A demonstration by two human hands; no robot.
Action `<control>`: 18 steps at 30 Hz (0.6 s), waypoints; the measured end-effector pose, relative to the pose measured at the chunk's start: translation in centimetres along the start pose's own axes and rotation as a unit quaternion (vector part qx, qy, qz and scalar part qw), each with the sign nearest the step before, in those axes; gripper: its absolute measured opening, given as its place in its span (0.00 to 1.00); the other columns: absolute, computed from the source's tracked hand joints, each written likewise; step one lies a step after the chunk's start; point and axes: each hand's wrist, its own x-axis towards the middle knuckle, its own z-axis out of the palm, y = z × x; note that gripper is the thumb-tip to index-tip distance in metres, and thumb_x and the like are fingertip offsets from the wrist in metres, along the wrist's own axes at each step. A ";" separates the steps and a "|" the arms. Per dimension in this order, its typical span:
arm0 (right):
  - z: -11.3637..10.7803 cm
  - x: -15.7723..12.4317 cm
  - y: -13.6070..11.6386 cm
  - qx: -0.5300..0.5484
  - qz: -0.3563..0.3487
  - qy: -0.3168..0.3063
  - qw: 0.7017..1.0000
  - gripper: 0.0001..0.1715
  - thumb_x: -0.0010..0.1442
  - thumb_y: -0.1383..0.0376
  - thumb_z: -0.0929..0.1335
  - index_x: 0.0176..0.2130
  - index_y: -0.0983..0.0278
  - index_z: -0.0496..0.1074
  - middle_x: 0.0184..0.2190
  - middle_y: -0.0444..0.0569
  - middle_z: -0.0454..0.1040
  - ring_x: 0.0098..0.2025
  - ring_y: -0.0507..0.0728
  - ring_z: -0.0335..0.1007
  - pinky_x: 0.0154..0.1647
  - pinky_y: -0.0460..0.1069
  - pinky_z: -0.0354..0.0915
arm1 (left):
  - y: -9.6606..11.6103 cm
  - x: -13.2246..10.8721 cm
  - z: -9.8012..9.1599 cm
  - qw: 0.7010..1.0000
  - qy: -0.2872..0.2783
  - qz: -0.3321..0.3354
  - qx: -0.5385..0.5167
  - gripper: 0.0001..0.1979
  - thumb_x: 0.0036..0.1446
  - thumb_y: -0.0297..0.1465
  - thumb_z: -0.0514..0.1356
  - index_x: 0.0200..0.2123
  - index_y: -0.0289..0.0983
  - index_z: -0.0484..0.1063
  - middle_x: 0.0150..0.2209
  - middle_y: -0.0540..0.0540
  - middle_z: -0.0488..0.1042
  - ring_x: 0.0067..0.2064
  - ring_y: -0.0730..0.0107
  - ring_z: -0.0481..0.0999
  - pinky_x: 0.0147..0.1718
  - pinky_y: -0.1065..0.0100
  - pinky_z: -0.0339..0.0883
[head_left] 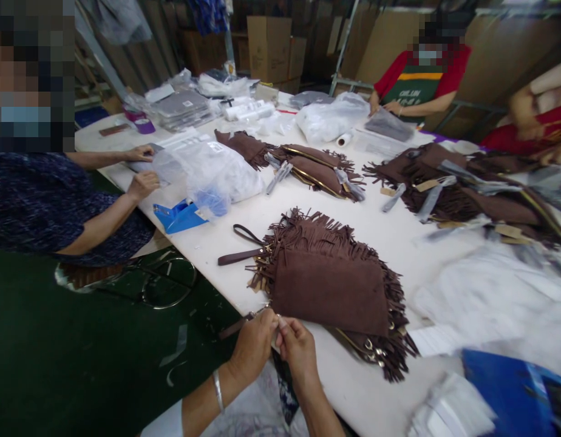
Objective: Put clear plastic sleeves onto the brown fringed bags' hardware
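Observation:
My left hand (254, 341), with a silver bracelet on its wrist, is closed at the table's near edge. A brown wrist strap (232, 328) with metal hardware pokes out from its far side. Fingertip to fingertip with it, my right hand (299, 349) pinches something small that the fingers mostly hide. Just beyond both hands lies a stack of brown fringed bags (328, 291), the top one flat. A looped strap (241, 256) sticks out from the stack's left, and metal clasps (374, 351) show at its lower right.
More brown bags (314, 170) lie mid-table, and others with tags and wrapped straps (472, 188) at right. White sheets (494, 303) and a blue container (512, 388) are at near right. A co-worker (57, 206) handles plastic bags (217, 167) at left; another co-worker (421, 76) stands across.

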 end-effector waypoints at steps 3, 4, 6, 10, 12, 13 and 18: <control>-0.1 0.0 0.2 -0.044 -0.016 0.016 0.999 0.20 0.56 0.51 0.66 0.29 0.66 0.71 0.15 0.38 0.64 0.15 0.48 0.51 0.17 0.43 0.49 | 0.1 -0.1 -0.1 0.998 0.014 -0.014 -0.062 0.12 0.65 0.32 0.45 0.31 0.39 0.64 0.29 0.46 0.71 0.32 0.63 0.71 0.31 0.66 0.58; -0.1 0.0 0.2 -0.063 -0.024 0.022 0.997 0.19 0.57 0.51 0.66 0.30 0.65 0.71 0.15 0.39 0.64 0.16 0.48 0.54 0.18 0.43 0.51 | 0.1 -0.2 -0.1 0.996 0.019 -0.020 -0.087 0.12 0.65 0.33 0.46 0.32 0.39 0.65 0.30 0.46 0.72 0.32 0.63 0.72 0.31 0.66 0.58; -0.1 0.0 0.3 -0.103 -0.043 0.035 0.993 0.18 0.58 0.52 0.65 0.30 0.65 0.71 0.17 0.40 0.66 0.19 0.50 0.59 0.21 0.44 0.56 | 0.1 -0.4 0.0 0.988 0.027 -0.043 -0.142 0.10 0.64 0.33 0.48 0.33 0.39 0.67 0.31 0.46 0.73 0.33 0.63 0.72 0.32 0.67 0.60; -0.1 0.1 0.3 -0.155 -0.065 0.037 0.985 0.19 0.60 0.53 0.63 0.28 0.64 0.70 0.17 0.41 0.68 0.21 0.52 0.63 0.26 0.45 0.59 | -0.2 -0.2 0.8 0.947 0.056 -0.141 -0.284 0.09 0.60 0.36 0.53 0.35 0.38 0.69 0.29 0.47 0.74 0.30 0.65 0.73 0.31 0.68 0.63; 0.0 0.2 0.2 -0.165 -0.073 0.039 0.983 0.19 0.61 0.53 0.63 0.27 0.63 0.70 0.17 0.41 0.69 0.21 0.52 0.64 0.27 0.45 0.59 | -0.4 0.1 1.1 0.915 0.076 -0.196 -0.344 0.11 0.55 0.39 0.58 0.33 0.36 0.69 0.28 0.47 0.75 0.29 0.66 0.74 0.29 0.68 0.65; 0.0 0.2 0.1 -0.170 -0.079 0.044 0.981 0.20 0.61 0.53 0.63 0.27 0.63 0.69 0.17 0.41 0.69 0.21 0.52 0.64 0.27 0.45 0.59 | -0.5 0.3 1.2 0.901 0.082 -0.219 -0.366 0.13 0.52 0.40 0.60 0.32 0.36 0.69 0.27 0.46 0.75 0.28 0.66 0.74 0.28 0.68 0.66; 0.3 -1.2 -0.5 -0.257 -0.108 0.081 0.957 0.17 0.64 0.59 0.61 0.30 0.62 0.72 0.20 0.44 0.73 0.23 0.53 0.68 0.25 0.44 0.59 | 0.2 0.1 0.2 0.872 0.053 -0.287 -0.393 0.22 0.38 0.45 0.68 0.30 0.34 0.72 0.25 0.45 0.77 0.25 0.65 0.75 0.26 0.67 0.69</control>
